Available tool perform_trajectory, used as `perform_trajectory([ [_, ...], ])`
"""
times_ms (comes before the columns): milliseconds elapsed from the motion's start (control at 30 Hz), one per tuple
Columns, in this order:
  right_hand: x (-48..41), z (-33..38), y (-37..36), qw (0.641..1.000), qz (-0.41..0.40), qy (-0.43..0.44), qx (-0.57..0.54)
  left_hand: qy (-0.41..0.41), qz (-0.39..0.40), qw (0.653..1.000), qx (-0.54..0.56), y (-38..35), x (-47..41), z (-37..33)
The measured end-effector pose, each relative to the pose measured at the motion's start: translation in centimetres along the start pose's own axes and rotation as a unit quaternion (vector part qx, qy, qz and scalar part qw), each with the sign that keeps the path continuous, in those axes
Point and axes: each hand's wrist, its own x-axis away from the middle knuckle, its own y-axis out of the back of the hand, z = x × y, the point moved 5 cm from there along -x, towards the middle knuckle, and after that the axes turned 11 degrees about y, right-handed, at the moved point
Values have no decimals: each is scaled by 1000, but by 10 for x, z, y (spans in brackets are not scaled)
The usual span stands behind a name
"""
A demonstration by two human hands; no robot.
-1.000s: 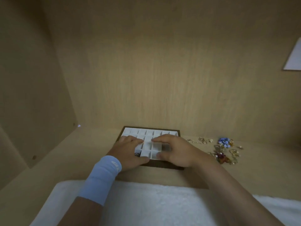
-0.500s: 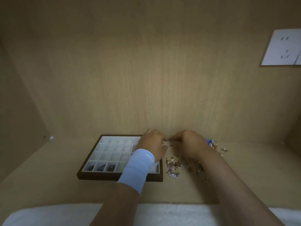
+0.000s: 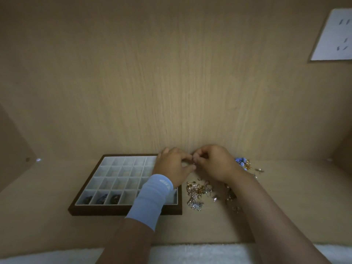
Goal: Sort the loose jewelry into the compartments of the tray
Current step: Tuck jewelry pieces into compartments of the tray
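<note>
A dark-framed tray (image 3: 122,211) with a grid of white compartments lies on the shelf at the left; three front-left compartments hold dark pieces (image 3: 102,198). A heap of gold and silver jewelry (image 3: 198,193) lies right of the tray, with blue beads (image 3: 240,162) farther back. My left hand (image 3: 174,165), with a light blue wristband, hovers over the tray's far right corner. My right hand (image 3: 215,161) is beside it, above the heap. The fingertips of both hands meet and pinch a small, thin piece of jewelry (image 3: 193,163) between them; the piece is too small to identify.
The shelf sits inside a wooden box with a back wall and side walls close by. A white wall socket (image 3: 335,35) is at the upper right. A white fluffy cloth (image 3: 200,253) lies along the front edge. A few small pieces (image 3: 260,170) lie at the right.
Both hands left the tray's front compartments and moved right and back to the heap's edge, where their fingertips now meet. The camera view also shifted right, and barely since half a second ago.
</note>
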Motion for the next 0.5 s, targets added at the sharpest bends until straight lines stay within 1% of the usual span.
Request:
perform_trajectory([
  [33,1,1,4,998,-11,-2,-54,21,12,997,72,2,-1,1],
  [100,3,7,12,987,-27,2,-155,61,38,974,213,7,-1,1],
  [133,5,12,18,981,-34,3,-189,74,41,962,258,10,-1,1],
  [233,7,22,31,964,-39,0,-262,84,39,934,346,23,-2,-1],
  [300,8,28,37,955,-31,-4,-295,77,44,920,382,29,-2,-4],
  [367,9,32,41,945,-23,-11,-325,65,42,915,397,37,-3,-7],
  [433,10,34,41,939,7,-16,-345,49,40,919,390,45,-3,-9],
  [500,13,39,39,942,63,-2,-330,28,26,933,358,55,-2,-10],
])
